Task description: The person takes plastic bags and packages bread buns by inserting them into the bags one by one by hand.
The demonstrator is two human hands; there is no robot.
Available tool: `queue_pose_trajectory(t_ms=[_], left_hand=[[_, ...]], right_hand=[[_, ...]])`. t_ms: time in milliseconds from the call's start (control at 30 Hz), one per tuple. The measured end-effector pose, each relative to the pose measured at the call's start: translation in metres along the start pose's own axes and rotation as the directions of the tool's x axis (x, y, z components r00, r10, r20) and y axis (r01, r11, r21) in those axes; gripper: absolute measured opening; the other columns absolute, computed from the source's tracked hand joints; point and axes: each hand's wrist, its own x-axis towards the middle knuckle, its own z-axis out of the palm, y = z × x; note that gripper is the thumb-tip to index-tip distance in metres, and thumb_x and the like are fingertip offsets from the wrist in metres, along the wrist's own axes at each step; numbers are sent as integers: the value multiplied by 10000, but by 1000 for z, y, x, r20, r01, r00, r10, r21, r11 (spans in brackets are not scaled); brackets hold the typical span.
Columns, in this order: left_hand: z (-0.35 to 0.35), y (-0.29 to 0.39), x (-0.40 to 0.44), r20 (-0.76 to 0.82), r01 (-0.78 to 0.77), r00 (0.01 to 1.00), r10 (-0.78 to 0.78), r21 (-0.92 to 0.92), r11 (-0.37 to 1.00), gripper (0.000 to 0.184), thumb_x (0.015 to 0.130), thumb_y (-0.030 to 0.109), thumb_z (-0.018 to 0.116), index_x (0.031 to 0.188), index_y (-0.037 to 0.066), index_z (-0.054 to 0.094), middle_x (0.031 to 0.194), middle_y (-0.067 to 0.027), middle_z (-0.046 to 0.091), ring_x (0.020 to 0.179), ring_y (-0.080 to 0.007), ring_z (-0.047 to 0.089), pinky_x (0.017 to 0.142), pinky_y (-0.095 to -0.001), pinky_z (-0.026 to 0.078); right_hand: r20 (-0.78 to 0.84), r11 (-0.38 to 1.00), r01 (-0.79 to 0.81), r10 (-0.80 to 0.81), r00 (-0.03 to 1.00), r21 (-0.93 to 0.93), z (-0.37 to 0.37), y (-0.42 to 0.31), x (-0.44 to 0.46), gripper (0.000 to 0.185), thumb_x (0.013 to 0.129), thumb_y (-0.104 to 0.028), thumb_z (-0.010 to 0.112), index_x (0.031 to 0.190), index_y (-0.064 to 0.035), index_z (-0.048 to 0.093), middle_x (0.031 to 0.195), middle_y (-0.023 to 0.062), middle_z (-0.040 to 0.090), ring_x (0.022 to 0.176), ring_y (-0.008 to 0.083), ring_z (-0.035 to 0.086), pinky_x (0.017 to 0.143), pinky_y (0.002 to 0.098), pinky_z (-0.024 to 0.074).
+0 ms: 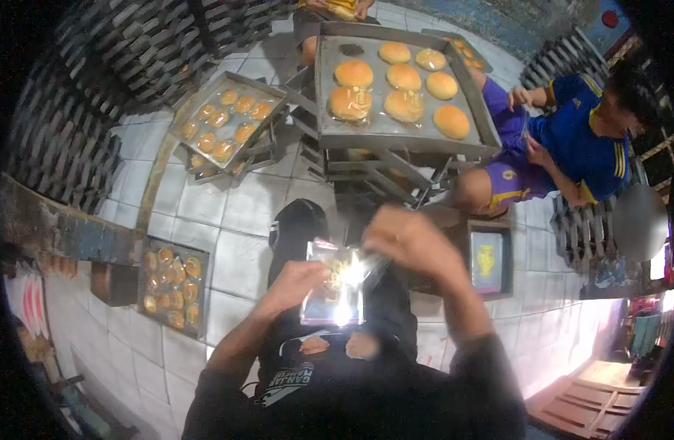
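Observation:
On my lap lies a shiny pack of clear plastic bags (316, 312), with strong glare on its right side. My left hand (300, 284) is closed on the pack's left edge, thumb on top. Just up and to the right of the pack is my right hand (404, 238), blurred by motion, its fingers curled downward. A see-through streak of plastic shows below those fingers; exactly what they grip is hidden by blur. Ahead of my knees a large metal tray (417, 139) holds several round golden buns (403, 76), some in clear wrap.
A tray of wrapped buns (221, 121) sits on stacked trays at left; another bun tray (172, 286) lies lower left. A box (491, 260) with a yellow print stands right. One person (564, 136) in blue sits right; another (337, 11) is at the back.

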Motion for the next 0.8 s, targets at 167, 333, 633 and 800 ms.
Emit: queue_pose_trajectory(t_ms=[167, 333, 633, 800], left_hand=[[-12, -2, 24, -240, 55, 959, -151, -365, 929, 154, 993, 148, 677, 938, 9, 714, 757, -25, 691, 629, -82, 631, 574, -243, 514], [-4, -6, 19, -386, -57, 905, -178, -524, 850, 160, 1022, 169, 644, 958, 28, 684, 811, -28, 685, 668, -94, 633, 602, -247, 512], [-8, -16, 40, -336, -90, 923, -189, -664, 742, 258, 1062, 239, 572, 1128, -5, 627, 966, -102, 718, 864, -190, 720, 786, -322, 591], [-28, 11, 70, -296, -168, 931, -212, -865, 472, 306, 1069, 270, 571, 1248, 23, 590, 1211, -171, 698, 1086, -277, 702, 946, -439, 568]], right_hand=[[-434, 935, -293, 183, 882, -201, -123, 146, 87, 325, 1002, -268, 654, 1133, 28, 679, 1045, 227, 722, 966, 348, 717, 840, 411, 551], [-330, 650, -561, 454, 828, -512, -157, 315, 91, 488, 973, -459, 636, 1134, -2, 692, 1123, 305, 690, 1053, 468, 668, 879, 500, 531], [-59, 887, -255, 252, 966, -385, -162, 239, 30, 503, 905, -448, 763, 1163, -22, 690, 984, 84, 735, 738, 198, 678, 651, 337, 549], [-541, 782, 3, 428, 724, 623, -103, 67, 39, 515, 960, -302, 729, 1334, 26, 596, 1222, 146, 686, 1089, 215, 681, 893, 387, 561]])
